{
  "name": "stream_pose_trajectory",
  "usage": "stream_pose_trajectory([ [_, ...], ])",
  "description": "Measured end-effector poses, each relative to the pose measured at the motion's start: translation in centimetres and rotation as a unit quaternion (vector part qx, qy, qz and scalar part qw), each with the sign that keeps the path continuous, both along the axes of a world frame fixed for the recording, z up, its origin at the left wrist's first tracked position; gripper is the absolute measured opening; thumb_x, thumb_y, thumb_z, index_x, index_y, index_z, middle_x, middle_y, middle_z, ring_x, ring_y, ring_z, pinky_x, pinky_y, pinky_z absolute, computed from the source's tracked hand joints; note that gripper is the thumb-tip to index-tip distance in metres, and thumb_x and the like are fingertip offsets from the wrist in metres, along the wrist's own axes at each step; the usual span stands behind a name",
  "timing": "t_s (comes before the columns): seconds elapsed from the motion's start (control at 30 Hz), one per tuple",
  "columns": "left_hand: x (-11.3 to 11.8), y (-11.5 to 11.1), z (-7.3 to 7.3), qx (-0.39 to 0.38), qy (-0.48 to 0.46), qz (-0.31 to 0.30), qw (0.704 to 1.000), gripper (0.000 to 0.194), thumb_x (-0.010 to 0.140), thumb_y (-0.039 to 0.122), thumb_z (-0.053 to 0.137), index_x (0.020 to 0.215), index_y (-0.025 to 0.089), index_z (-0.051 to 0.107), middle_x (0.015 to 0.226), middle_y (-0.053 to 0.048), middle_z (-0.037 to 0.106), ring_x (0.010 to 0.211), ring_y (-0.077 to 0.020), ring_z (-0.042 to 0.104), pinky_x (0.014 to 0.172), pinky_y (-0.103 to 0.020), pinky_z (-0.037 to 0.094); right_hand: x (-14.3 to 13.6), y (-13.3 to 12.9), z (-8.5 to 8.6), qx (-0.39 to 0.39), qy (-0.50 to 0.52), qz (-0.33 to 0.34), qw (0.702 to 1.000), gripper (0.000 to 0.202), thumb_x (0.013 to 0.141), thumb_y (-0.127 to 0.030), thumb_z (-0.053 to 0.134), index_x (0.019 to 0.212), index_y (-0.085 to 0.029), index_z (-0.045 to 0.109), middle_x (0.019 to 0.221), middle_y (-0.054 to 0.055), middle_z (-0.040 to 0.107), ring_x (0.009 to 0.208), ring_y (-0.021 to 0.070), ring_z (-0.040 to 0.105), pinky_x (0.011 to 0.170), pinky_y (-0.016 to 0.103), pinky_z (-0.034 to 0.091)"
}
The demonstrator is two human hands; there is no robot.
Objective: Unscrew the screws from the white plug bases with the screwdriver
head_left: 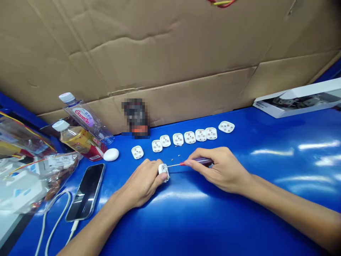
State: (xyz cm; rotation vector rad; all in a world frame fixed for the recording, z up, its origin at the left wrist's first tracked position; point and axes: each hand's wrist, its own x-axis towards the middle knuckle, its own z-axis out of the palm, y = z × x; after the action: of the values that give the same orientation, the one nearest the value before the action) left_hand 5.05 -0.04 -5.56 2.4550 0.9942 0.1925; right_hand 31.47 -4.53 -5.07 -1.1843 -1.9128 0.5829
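My left hand (145, 182) grips a small white plastic piece (163, 172) between thumb and fingers, tilted up off the blue table (191, 220). In my right hand (221, 169) is a screwdriver (204, 161) with a dark handle and a red collar. Its thin shaft points left, and the tip meets the face of the held piece. Beyond my hands, several similar white pieces (178, 139) with metal parts inside lie in a loose row. Two tiny bits (179, 155) rest on the table between that row and the screwdriver.
At the left stand two bottles (84, 117), with a white oval object (111, 154), a phone (86, 192) on a white cable and plastic bags (55, 170). A cardboard sheet (186, 53) rises behind. An open white box (298, 99) sits at the back right.
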Motion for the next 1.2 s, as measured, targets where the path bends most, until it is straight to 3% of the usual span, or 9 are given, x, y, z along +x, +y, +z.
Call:
stream_pose_trajectory([
  [0.27, 0.1, 0.2, -0.2, 0.031, -0.035, -0.040, 0.998, 0.064, 0.110, 0.067, 0.005, 0.084, 0.023, 0.044, 0.084, -0.003, 0.060, 0.071, -0.0219, 0.046, 0.073, -0.037, 0.035, -0.2, 0.1, -0.3, 0.065, 0.077, 0.052, 0.994, 0.004, 0.099, -0.024, 0.070, 0.099, -0.021, 0.074, 0.098, 0.006, 0.077, 0.090, 0.0190, 0.076, 0.083, 0.031, 0.063],
  [0.37, -0.1, 0.3, -0.5, 0.040, -0.041, -0.060, 0.997, 0.070, 0.105, 0.074, 0.001, 0.084, 0.022, 0.045, 0.083, -0.003, 0.059, 0.070, -0.0217, 0.046, 0.073, -0.037, 0.034, -0.2, 0.1, -0.3, 0.020, 0.067, 0.017, 0.997, 0.013, 0.098, -0.030, 0.074, 0.105, -0.020, 0.073, 0.093, 0.004, 0.080, 0.078, 0.0173, 0.077, 0.071, 0.027, 0.062],
  [0.43, -0.1, 0.4, -0.6, 0.042, -0.048, -0.057, 0.996, 0.074, 0.100, 0.083, 0.004, 0.084, 0.022, 0.045, 0.083, -0.003, 0.058, 0.070, -0.0214, 0.045, 0.070, -0.036, 0.033, -0.1, 0.1, -0.3, 0.000, 0.035, -0.003, 0.999, 0.016, 0.100, -0.035, 0.072, 0.098, -0.019, 0.074, 0.082, 0.002, 0.080, 0.064, 0.0154, 0.073, 0.059, 0.025, 0.057],
  [0.53, 0.1, 0.3, -0.4, 0.036, -0.030, -0.021, 0.999, 0.072, 0.092, 0.092, 0.034, 0.083, 0.022, 0.046, 0.081, -0.002, 0.058, 0.069, -0.0207, 0.046, 0.066, -0.034, 0.031, 0.1, 0.1, -0.4, 0.021, -0.010, -0.009, 1.000, 0.025, 0.103, -0.038, 0.068, 0.088, -0.019, 0.076, 0.077, 0.002, 0.080, 0.058, 0.0149, 0.069, 0.053, 0.026, 0.050],
  [0.6, 0.4, 0.2, -0.1, 0.032, -0.014, -0.002, 0.999, 0.060, 0.097, 0.079, 0.052, 0.082, 0.021, 0.047, 0.079, -0.001, 0.057, 0.070, -0.0197, 0.047, 0.067, -0.033, 0.031, 0.1, 0.1, -0.5, 0.043, -0.018, -0.006, 0.999, 0.024, 0.103, -0.037, 0.067, 0.091, -0.019, 0.076, 0.080, 0.003, 0.082, 0.060, 0.0152, 0.070, 0.055, 0.026, 0.050],
  [0.73, 0.9, -0.1, 0.2, 0.032, -0.005, -0.003, 0.999, 0.044, 0.102, 0.056, 0.063, 0.081, 0.021, 0.050, 0.081, 0.000, 0.060, 0.071, -0.0189, 0.051, 0.071, -0.033, 0.035, -0.1, 0.0, -0.5, 0.050, 0.002, 0.005, 0.999, 0.017, 0.103, -0.032, 0.068, 0.094, -0.020, 0.076, 0.085, 0.003, 0.082, 0.067, 0.0159, 0.073, 0.063, 0.026, 0.056],
  [0.97, 1.0, -0.2, 0.1, 0.063, 0.059, -0.003, 0.996, 0.039, 0.100, 0.050, 0.068, 0.080, 0.021, 0.051, 0.082, -0.002, 0.065, 0.074, -0.0222, 0.056, 0.073, -0.036, 0.039, -0.1, 0.0, 0.0, 0.050, 0.065, 0.065, 0.995, 0.008, 0.100, -0.021, 0.068, 0.096, -0.022, 0.075, 0.098, 0.006, 0.077, 0.087, 0.0178, 0.075, 0.075, 0.028, 0.063],
  [1.07, 1.0, -0.2, 0.0, 0.082, 0.062, -0.013, 0.995, 0.038, 0.101, 0.051, 0.066, 0.080, 0.022, 0.051, 0.080, -0.003, 0.065, 0.073, -0.0228, 0.057, 0.075, -0.038, 0.041, 0.0, 0.1, 0.1, 0.008, 0.040, 0.022, 0.999, 0.011, 0.097, -0.031, 0.073, 0.103, -0.022, 0.075, 0.095, 0.005, 0.080, 0.079, 0.0186, 0.075, 0.068, 0.028, 0.062],
  [1.2, 1.0, -0.3, 0.0, 0.098, 0.071, -0.014, 0.993, 0.035, 0.100, 0.050, 0.068, 0.084, 0.021, 0.055, 0.083, -0.005, 0.067, 0.078, -0.0260, 0.062, 0.081, -0.041, 0.045, 0.1, 0.3, 0.2, -0.024, -0.015, -0.007, 1.000, 0.024, 0.101, -0.039, 0.070, 0.085, -0.022, 0.077, 0.075, 0.002, 0.080, 0.063, 0.0169, 0.071, 0.059, 0.027, 0.055],
])
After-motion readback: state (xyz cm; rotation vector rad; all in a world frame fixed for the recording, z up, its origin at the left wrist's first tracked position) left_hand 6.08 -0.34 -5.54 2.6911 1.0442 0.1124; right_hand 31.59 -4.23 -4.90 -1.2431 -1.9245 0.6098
